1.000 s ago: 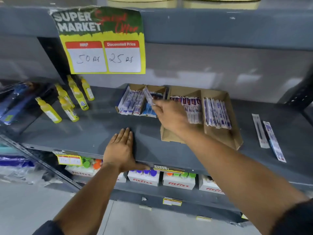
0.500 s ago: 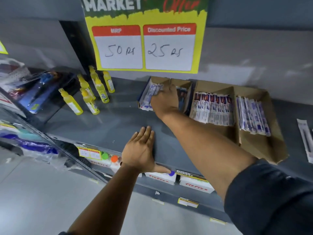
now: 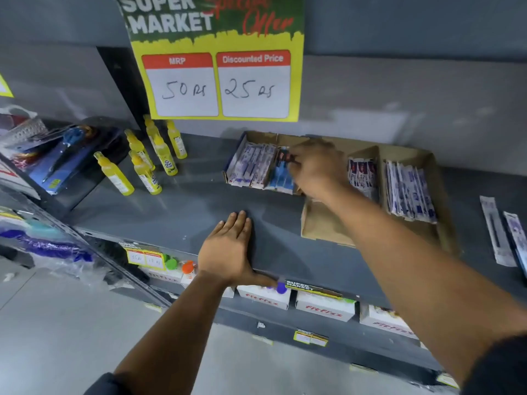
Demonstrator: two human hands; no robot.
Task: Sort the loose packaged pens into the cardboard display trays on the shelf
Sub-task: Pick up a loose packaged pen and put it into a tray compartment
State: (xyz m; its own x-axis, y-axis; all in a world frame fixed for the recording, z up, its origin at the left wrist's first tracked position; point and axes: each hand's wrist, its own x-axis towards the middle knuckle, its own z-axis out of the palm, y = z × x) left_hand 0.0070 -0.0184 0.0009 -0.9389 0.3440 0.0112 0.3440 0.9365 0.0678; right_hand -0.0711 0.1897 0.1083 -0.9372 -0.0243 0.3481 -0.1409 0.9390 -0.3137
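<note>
right grip (image 3: 313, 166) fingertips on blue pen packs (image 3: 282, 175), small tray's (image 3: 256, 136) right edge

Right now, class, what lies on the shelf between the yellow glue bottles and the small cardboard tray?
Nothing: in the head view, the grey shelf is bare between the yellow glue bottles and the small cardboard tray.

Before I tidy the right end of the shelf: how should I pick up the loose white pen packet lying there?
Pinch the white pen packet across its narrow width near the middle, from above. It lies flat, long and thin, beside another packet, so its outer left edge looks easiest to reach.
</note>
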